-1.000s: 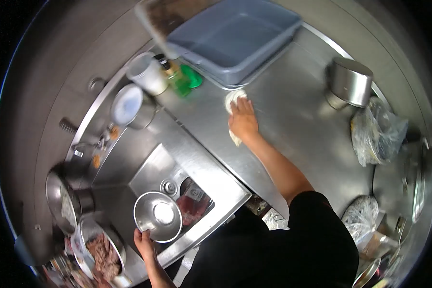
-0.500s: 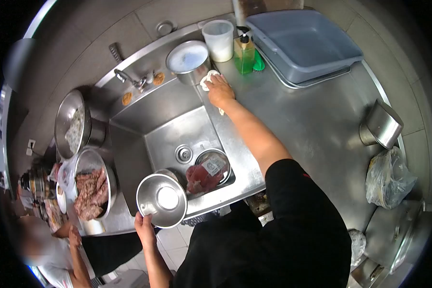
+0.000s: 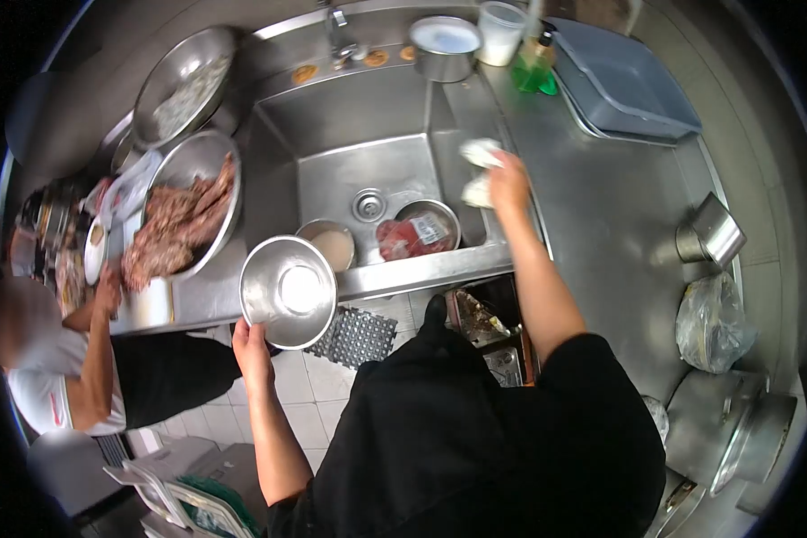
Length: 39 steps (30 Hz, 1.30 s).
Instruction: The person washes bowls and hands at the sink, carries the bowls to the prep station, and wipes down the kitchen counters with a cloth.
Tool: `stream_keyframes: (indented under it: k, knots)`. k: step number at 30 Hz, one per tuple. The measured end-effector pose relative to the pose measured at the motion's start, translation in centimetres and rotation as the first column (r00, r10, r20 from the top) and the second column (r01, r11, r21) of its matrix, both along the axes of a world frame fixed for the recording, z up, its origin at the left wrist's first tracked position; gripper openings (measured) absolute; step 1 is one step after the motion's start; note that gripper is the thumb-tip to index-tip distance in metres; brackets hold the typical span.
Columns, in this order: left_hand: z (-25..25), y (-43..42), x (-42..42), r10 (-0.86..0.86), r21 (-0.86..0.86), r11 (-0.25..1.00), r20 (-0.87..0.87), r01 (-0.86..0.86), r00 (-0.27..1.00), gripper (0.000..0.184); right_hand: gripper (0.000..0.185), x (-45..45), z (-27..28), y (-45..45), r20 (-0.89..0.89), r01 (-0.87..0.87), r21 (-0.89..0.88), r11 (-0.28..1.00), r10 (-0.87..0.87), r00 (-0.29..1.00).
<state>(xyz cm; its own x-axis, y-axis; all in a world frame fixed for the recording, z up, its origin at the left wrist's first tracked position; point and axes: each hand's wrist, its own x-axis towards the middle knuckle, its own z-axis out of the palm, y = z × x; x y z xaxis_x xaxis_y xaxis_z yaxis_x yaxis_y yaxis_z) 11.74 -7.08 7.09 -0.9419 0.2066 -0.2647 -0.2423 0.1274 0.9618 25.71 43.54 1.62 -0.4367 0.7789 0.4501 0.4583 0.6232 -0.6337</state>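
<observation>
My left hand (image 3: pixel 253 354) grips the rim of a shiny steel bowl (image 3: pixel 282 309), tilted with its inside towards me, in front of the sink's near edge. In my right hand (image 3: pixel 509 186) is a white cloth (image 3: pixel 481 152), bunched and hanging over the sink's right side. Below, in the sink (image 3: pixel 332 175), a wrapped pack of red meat (image 3: pixel 405 238) with a label leans in a round metal container (image 3: pixel 453 220). Beside it stands a container of pale contents (image 3: pixel 334 247), partly behind the sink's front rim.
On the left stand a large bowl of meat (image 3: pixel 184 211) and a steel bowl (image 3: pixel 166 76) with whitish contents. A co-worker (image 3: pixel 72 377) stands there. Behind are a faucet (image 3: pixel 341 40), a pot (image 3: pixel 444 49), a green soap bottle (image 3: pixel 533 67) and a grey tub (image 3: pixel 628 81).
My right hand has lifted the cloth off the counter beside the pot and brought it nearer, over the sink's right edge. My left hand keeps the bowl. The camera view has shifted.
</observation>
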Motion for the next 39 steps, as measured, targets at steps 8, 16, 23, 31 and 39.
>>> stream_keyframes:
  k: [8, 16, 23, 31, 39]
  knots:
    - [-4.7, -18.0, 6.1, 0.275, -0.075, 0.961, 0.119, -0.267, 0.954, 0.020, 0.026, 3.7, -1.6, -18.8, 0.299, -0.024, 0.184, 0.983, -0.033, 0.954]
    - [-3.7, -25.3, 7.6, 0.369, -0.040, 0.930, 0.110, -0.367, 0.923, 0.023, 0.031, -17.2, 1.8, -41.4, -0.194, -0.637, 0.123, 0.761, 0.648, 0.737]
    - [-0.9, -26.0, 7.3, 0.492, -0.049, 0.870, 0.023, -0.491, 0.870, 0.013, 0.040, -29.3, 0.7, -56.4, 0.384, -0.938, -0.082, 0.338, 0.879, 0.283]
    - [-1.4, -21.8, -0.6, 0.338, 0.072, 0.937, 0.058, -0.342, 0.939, 0.024, 0.031, -16.2, -1.7, -42.5, 0.197, -0.873, 0.114, 0.475, 0.850, 0.489]
    - [-2.4, -10.6, -9.1, 0.107, 0.029, 0.993, 0.098, -0.111, 0.989, 0.014, 0.025, -1.1, -1.7, -19.3, 0.364, -0.523, -0.010, 0.852, 0.490, 0.792]
